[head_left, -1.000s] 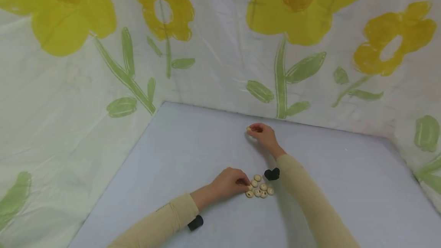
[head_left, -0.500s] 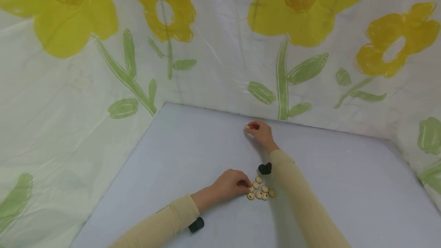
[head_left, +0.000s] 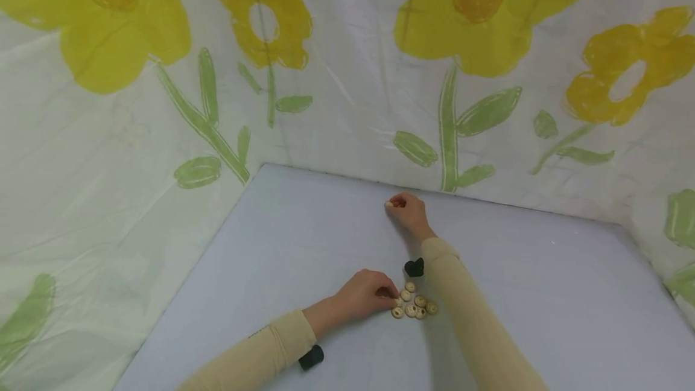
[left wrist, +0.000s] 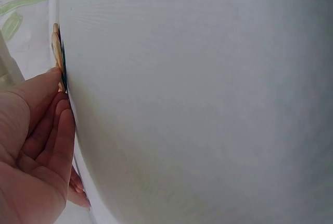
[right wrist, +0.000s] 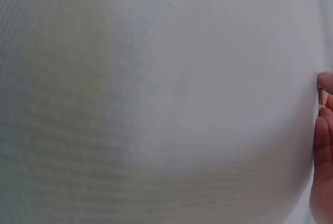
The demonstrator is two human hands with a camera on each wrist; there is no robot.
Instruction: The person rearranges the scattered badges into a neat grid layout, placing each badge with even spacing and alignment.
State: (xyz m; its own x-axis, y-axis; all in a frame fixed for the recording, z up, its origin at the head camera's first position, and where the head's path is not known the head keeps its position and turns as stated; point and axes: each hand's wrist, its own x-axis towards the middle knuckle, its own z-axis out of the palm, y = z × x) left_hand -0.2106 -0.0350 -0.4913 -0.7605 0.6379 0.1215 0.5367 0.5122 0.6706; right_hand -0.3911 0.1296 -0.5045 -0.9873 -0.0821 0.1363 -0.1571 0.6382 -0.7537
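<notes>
Several round wooden discs (head_left: 411, 311) with small dark marks lie bunched on the pale table, looking like buttons or game pieces. My left hand (head_left: 362, 294) is at the left side of this bunch, thumb and fingertips pinching a disc (head_left: 399, 302) there. In the left wrist view the discs (left wrist: 56, 47) appear edge-on just past the thumb. Farther off, close to the table's back edge, my right hand (head_left: 411, 213) pinches a single disc (head_left: 388, 204) between thumb and fingers, low over the tabletop. The right wrist view catches that disc (right wrist: 323, 97) at its far right.
The pale tabletop (head_left: 304, 228) ends at a white hanging sheet (head_left: 347, 77) painted with yellow flowers, at the back and both sides. Black wrist-camera bodies (head_left: 311, 357) show beside the beige sleeves (head_left: 282, 343). My right forearm (head_left: 472, 300) reaches past the bunch on its right.
My right hand has shifted slightly left with its disc, and its forearm has swung left closer to the bunch. My left hand stays at the bunch. The head view has tilted a little.
</notes>
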